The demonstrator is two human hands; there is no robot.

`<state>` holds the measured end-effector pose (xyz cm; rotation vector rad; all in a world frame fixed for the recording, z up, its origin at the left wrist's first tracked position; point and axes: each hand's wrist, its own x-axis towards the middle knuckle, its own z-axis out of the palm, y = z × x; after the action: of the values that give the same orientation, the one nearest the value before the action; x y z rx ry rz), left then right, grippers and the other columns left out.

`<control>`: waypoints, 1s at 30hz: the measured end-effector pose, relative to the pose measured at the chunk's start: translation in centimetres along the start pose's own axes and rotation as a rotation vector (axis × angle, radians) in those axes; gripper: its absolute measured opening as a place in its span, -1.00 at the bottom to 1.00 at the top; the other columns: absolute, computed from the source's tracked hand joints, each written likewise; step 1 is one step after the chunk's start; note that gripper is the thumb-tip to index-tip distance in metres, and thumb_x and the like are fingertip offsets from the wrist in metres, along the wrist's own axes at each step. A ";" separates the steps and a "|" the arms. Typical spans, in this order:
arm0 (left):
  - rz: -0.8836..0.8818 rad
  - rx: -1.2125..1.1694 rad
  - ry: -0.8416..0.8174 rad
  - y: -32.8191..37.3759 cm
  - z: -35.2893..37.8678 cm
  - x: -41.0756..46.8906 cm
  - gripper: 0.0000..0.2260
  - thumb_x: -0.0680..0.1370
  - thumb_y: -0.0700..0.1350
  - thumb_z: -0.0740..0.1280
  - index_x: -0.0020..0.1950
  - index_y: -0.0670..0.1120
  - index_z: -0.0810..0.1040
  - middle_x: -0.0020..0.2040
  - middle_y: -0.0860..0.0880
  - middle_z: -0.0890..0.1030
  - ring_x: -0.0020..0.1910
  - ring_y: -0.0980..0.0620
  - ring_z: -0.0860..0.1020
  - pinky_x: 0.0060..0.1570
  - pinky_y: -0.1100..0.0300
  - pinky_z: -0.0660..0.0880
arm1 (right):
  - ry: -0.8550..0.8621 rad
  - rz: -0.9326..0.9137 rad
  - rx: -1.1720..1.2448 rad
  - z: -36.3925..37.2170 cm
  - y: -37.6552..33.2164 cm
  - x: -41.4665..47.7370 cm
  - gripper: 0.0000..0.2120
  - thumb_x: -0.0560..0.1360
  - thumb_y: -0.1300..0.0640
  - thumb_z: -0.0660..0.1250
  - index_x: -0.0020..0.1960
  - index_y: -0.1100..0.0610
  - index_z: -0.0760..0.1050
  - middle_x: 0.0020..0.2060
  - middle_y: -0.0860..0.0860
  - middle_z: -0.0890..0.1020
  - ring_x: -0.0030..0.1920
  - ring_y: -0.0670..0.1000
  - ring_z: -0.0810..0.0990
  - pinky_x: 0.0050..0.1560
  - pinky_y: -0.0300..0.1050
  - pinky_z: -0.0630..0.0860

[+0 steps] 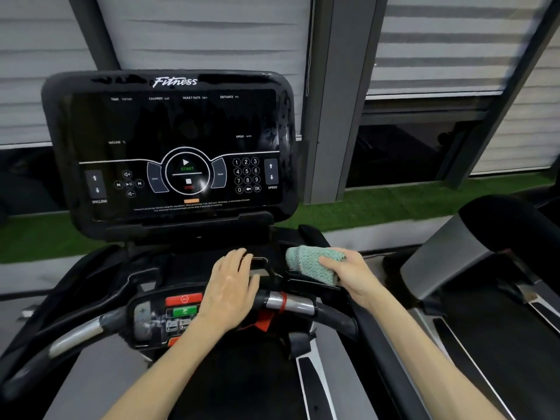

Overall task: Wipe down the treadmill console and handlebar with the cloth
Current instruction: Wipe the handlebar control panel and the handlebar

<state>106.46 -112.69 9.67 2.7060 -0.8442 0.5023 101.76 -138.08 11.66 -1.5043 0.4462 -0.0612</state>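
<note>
Blinds [197,31] behind one console [169,128]; left hand [230,289] flat, open, right hand [351,274] gripping one, perhaps folded, cloth [306,262].

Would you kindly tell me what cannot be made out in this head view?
- Head view: the left hand covers part of the button panel on the handlebar.
- Head view: the cloth, gripped by the right hand, hides the surface beneath it.
- Head view: the warning text low on the console is too small to read.
</note>
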 end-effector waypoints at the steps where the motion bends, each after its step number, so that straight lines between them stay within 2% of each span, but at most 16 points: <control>1: -0.008 0.053 -0.022 0.3 -0.2 -1.0 -0.54 0.60 0.02 0.12 0.33 -0.26 0.50 0.31 -0.22 0.53 0.33 -0.17 0.48 0.33 -0.09 0.44 | 0.035 0.001 -0.008 -0.2 0.1 -0.4 -0.83 0.51 0.28 0.36 0.10 0.20 0.59 -0.03 0.12 0.70 0.01 0.11 0.67 0.10 0.05 0.59; 3: -0.024 0.118 -0.060 0.5 -0.2 -2.9 -0.46 0.59 0.07 0.05 0.38 -0.27 0.47 0.36 -0.23 0.50 0.37 -0.19 0.45 0.35 -0.11 0.41 | 0.126 -0.004 -0.004 -0.8 0.7 -1.3 -0.85 0.52 0.30 0.35 0.07 0.22 0.60 -0.06 0.12 0.70 -0.04 0.10 0.67 0.03 0.01 0.60; 6: -0.029 0.167 -0.085 -0.1 0.2 -4.9 -0.38 0.58 0.13 0.02 0.43 -0.30 0.40 0.40 -0.26 0.45 0.41 -0.21 0.42 0.37 -0.13 0.38 | 0.280 -0.017 0.030 -1.9 2.5 -2.3 -0.88 0.52 0.33 0.33 0.01 0.23 0.61 -0.07 0.16 0.68 -0.06 0.12 0.66 0.05 0.04 0.59; 10: 0.001 0.208 -0.130 -0.8 0.3 -5.4 -0.31 0.56 0.18 0.00 0.44 -0.35 0.36 0.39 -0.31 0.44 0.40 -0.26 0.41 0.36 -0.15 0.39 | 0.489 0.008 -0.047 -2.9 6.1 -4.0 -0.84 0.50 0.22 0.37 0.07 0.16 0.63 -0.04 0.11 0.69 -0.04 0.09 0.67 0.11 0.11 0.59; 12: 0.032 0.232 -0.152 -1.2 0.3 -5.6 -0.30 0.57 0.19 0.01 0.44 -0.36 0.35 0.37 -0.32 0.45 0.39 -0.27 0.42 0.36 -0.16 0.39 | 0.558 0.013 -0.095 -3.4 8.6 -4.5 -0.86 0.48 0.17 0.38 0.02 0.09 0.65 -0.08 0.05 0.70 -0.04 0.08 0.67 0.11 0.14 0.58; 14: 0.064 0.270 -0.153 -1.6 0.5 -5.5 -0.32 0.59 0.20 0.11 0.44 -0.36 0.34 0.36 -0.33 0.45 0.39 -0.28 0.40 0.38 -0.15 0.36 | 0.595 0.012 -0.093 -3.6 10.1 -5.1 -0.88 0.45 0.16 0.36 -0.07 0.04 0.65 -0.11 0.02 0.70 -0.03 0.08 0.66 0.13 0.13 0.57; 17: 0.092 0.324 -0.176 -1.8 0.7 -5.5 -0.25 0.50 0.20 0.35 0.44 -0.37 0.34 0.35 -0.34 0.45 0.40 -0.28 0.40 0.38 -0.15 0.35 | 0.654 -0.025 -0.133 -2.6 9.9 -7.3 -0.86 0.49 0.20 0.32 -0.04 0.05 0.63 -0.10 0.02 0.68 0.00 0.08 0.64 0.07 -0.09 0.53; 20: 0.079 0.352 -0.177 -1.6 0.5 -5.5 -0.22 0.49 0.20 0.36 0.46 -0.36 0.30 0.38 -0.33 0.43 0.43 -0.26 0.37 0.42 -0.13 0.31 | 0.691 -0.202 -0.305 -1.7 9.4 -8.4 -0.77 0.55 0.25 0.28 0.18 0.18 0.58 0.00 0.02 0.64 0.06 0.02 0.60 0.03 -0.32 0.40; 22: 0.070 0.372 -0.174 -1.4 0.5 -5.7 -0.22 0.52 0.22 0.30 0.49 -0.35 0.26 0.41 -0.32 0.40 0.45 -0.25 0.34 0.44 -0.11 0.28 | 0.649 -0.289 -0.399 -1.3 9.5 -8.8 -0.70 0.57 0.30 0.26 0.29 0.20 0.51 0.02 0.00 0.58 0.05 -0.02 0.55 0.01 -0.46 0.33; 24: 0.059 0.400 -0.166 -1.3 0.7 -5.8 -0.23 0.53 0.22 0.27 0.50 -0.35 0.24 0.42 -0.31 0.39 0.46 -0.25 0.32 0.45 -0.11 0.26 | 0.493 -0.325 -0.554 -1.2 10.9 -8.7 -0.67 0.57 0.30 0.23 0.32 0.13 0.46 0.03 0.04 0.58 0.03 0.05 0.58 -0.03 -0.37 0.39; 25: 0.053 0.405 -0.169 -1.2 0.7 -5.8 -0.23 0.53 0.22 0.27 0.50 -0.34 0.25 0.42 -0.31 0.39 0.46 -0.25 0.32 0.45 -0.11 0.26 | 0.374 -0.290 -0.663 -1.3 11.9 -8.5 -0.64 0.59 0.26 0.22 0.37 0.11 0.41 0.15 0.09 0.57 0.12 0.10 0.57 0.05 -0.28 0.42; 26: 0.049 0.407 -0.173 -1.2 0.8 -5.7 -0.23 0.53 0.22 0.28 0.49 -0.34 0.25 0.42 -0.31 0.39 0.46 -0.25 0.32 0.45 -0.11 0.27 | 0.233 -0.231 -0.777 -1.4 13.0 -8.5 -0.57 0.60 0.19 0.21 0.46 0.10 0.30 0.36 0.11 0.44 0.31 0.12 0.47 0.23 -0.19 0.38; 27: 0.048 0.409 -0.177 -1.2 0.8 -5.8 -0.23 0.53 0.22 0.29 0.49 -0.34 0.26 0.42 -0.30 0.39 0.46 -0.24 0.32 0.45 -0.11 0.27 | 0.099 -0.168 -0.853 -1.6 14.0 -8.5 -0.46 0.61 0.10 0.20 0.54 0.10 0.13 0.52 0.04 0.19 0.48 0.06 0.25 0.40 -0.15 0.24; 28: 0.048 0.414 -0.175 -1.2 0.9 -5.8 -0.23 0.52 0.22 0.29 0.49 -0.34 0.27 0.41 -0.30 0.39 0.46 -0.24 0.32 0.45 -0.11 0.27 | 0.002 -0.125 -0.878 -1.8 14.8 -8.6 -0.37 0.62 0.02 0.18 0.58 0.08 -0.04 0.55 -0.04 -0.04 0.54 -0.02 0.01 0.49 -0.14 0.08; 29: 0.048 0.418 -0.169 -1.1 0.9 -5.7 -0.23 0.52 0.22 0.30 0.49 -0.33 0.28 0.41 -0.30 0.40 0.45 -0.24 0.33 0.44 -0.10 0.27 | -0.044 -0.109 -0.856 -2.1 15.2 -8.5 -0.35 0.63 -0.02 0.15 0.58 0.05 -0.12 0.54 -0.08 -0.16 0.54 -0.07 -0.12 0.51 -0.15 -0.03; 30: 0.046 0.413 -0.168 -1.1 0.9 -5.7 -0.23 0.51 0.22 0.31 0.48 -0.33 0.29 0.41 -0.30 0.41 0.45 -0.24 0.34 0.44 -0.10 0.28 | -0.044 -0.105 -0.810 -2.4 15.1 -8.3 -0.38 0.64 -0.01 0.12 0.58 0.04 -0.11 0.55 -0.08 -0.16 0.54 -0.09 -0.13 0.50 -0.19 -0.06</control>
<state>102.93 -109.31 6.46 3.1491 -0.9360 0.5123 89.88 -136.53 -0.93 -2.3202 0.3701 0.0818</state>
